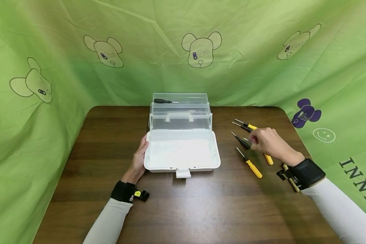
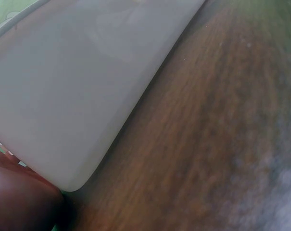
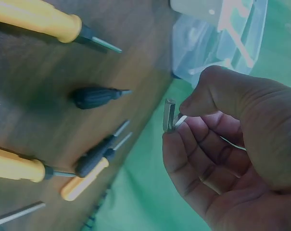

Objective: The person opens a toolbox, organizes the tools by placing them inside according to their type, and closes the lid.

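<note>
A white toolbox [image 1: 183,152] with its clear lid and trays raised stands mid-table. My left hand [image 1: 136,162] holds its left side, thumb at the rim; the left wrist view has only a blurred finger beside the box wall [image 2: 87,106]. On the right, my right hand [image 1: 269,144] is raised over the screwdrivers and pinches a small bent metal hex key [image 3: 169,115] between thumb and fingers. Nearest to it lie a short black screwdriver [image 1: 242,142] and a yellow screwdriver [image 1: 253,168]. Another yellow screwdriver [image 1: 268,159] is partly hidden beneath the hand.
Behind the right hand lie a black screwdriver [image 1: 245,128] and a yellow one [image 1: 251,126]. A black screwdriver [image 1: 162,101] sits in the top tray. Some long yellowish thing [image 1: 292,183] is partly covered by the right wrist. Green cloth [image 1: 158,78] hangs behind the table.
</note>
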`<state>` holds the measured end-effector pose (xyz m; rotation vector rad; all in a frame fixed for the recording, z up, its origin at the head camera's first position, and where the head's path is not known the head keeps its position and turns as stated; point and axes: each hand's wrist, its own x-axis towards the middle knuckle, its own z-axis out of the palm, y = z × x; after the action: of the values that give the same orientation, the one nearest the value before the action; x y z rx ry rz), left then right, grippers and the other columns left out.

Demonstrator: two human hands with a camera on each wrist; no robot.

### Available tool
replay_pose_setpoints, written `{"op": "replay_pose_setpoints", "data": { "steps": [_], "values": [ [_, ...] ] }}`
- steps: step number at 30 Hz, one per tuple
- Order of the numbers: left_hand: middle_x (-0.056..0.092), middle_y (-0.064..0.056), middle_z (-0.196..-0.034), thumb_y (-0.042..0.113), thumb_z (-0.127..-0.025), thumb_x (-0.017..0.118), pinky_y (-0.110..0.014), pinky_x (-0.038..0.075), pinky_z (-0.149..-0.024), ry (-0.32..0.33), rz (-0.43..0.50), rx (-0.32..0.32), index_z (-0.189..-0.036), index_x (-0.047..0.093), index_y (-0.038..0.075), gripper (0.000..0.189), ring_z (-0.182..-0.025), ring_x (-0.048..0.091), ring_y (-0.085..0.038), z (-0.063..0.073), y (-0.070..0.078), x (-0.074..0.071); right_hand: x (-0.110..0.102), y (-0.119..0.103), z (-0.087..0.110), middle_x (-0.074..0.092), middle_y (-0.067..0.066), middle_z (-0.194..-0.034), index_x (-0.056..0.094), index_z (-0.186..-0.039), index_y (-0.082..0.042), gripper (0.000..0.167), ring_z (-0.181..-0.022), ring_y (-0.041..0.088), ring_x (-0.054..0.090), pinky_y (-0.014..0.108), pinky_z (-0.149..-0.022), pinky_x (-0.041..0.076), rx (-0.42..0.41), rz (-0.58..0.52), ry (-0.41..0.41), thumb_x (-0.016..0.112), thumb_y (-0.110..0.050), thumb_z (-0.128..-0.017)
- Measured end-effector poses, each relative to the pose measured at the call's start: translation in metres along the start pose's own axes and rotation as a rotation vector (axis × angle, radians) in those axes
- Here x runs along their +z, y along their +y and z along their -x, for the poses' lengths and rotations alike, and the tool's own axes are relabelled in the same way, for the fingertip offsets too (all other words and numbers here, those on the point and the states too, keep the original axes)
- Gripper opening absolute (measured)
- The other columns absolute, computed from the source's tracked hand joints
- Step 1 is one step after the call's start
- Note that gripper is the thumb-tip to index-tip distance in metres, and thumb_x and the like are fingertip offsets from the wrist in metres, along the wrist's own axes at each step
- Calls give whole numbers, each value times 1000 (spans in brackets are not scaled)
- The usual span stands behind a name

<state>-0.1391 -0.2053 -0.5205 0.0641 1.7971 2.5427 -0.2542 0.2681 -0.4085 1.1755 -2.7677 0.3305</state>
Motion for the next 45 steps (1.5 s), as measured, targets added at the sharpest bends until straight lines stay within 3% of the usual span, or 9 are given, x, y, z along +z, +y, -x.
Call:
{"op": "replay_pose_setpoints", "data": {
  "steps": [15, 22, 28, 36, 45],
  "values": [
    [4, -10, -177, 20, -116, 18, -48, 0, -128, -1, 6, 3, -170, 2, 8, 58, -161, 1, -23, 0, -2, 0, -26, -12, -30, 51, -7, -70, 62, -76, -16, 24, -62, 5, 41, 28, -56, 36, -89, 17, 30, 68, 6, -71],
    [1, -10, -177, 21, -116, 17, -49, -1, -129, -8, 19, -3, -170, 0, 9, 58, -162, -2, -23, 1, -2, 0, -43, -15, -47, 61, -4, -76, 68, -81, -14, 24, -63, 6, 45, 31, -58, 41, -75, 21, 13, 67, 7, -71],
    [1, -10, -178, 21, -116, 16, -49, -1, -129, -11, 23, 1, -170, 0, 9, 58, -162, -2, -24, 0, -2, 0, -55, -16, -66, 56, -3, -73, 66, -80, -14, 24, -59, 6, 42, 27, -57, 37, -80, 14, 7, 65, 10, -74],
    [1, -9, -178, 21, -116, 17, -49, -1, -129, -10, 14, 6, -170, 0, 9, 58, -162, -2, -24, 1, -3, 0, -61, -19, -95, 56, -1, -73, 65, -80, -13, 24, -60, 8, 41, 29, -60, 36, -114, 13, 47, 64, 10, -76],
    [5, -8, -177, 20, -116, 17, -47, 0, -129, -20, 24, 21, -170, 1, 10, 58, -161, 2, -21, 1, -2, 0, -61, -35, -127, 53, 0, -74, 59, -76, -13, 24, -63, 12, 42, 32, -61, 36, -146, 0, 21, 59, 10, -75]
  ]
}}
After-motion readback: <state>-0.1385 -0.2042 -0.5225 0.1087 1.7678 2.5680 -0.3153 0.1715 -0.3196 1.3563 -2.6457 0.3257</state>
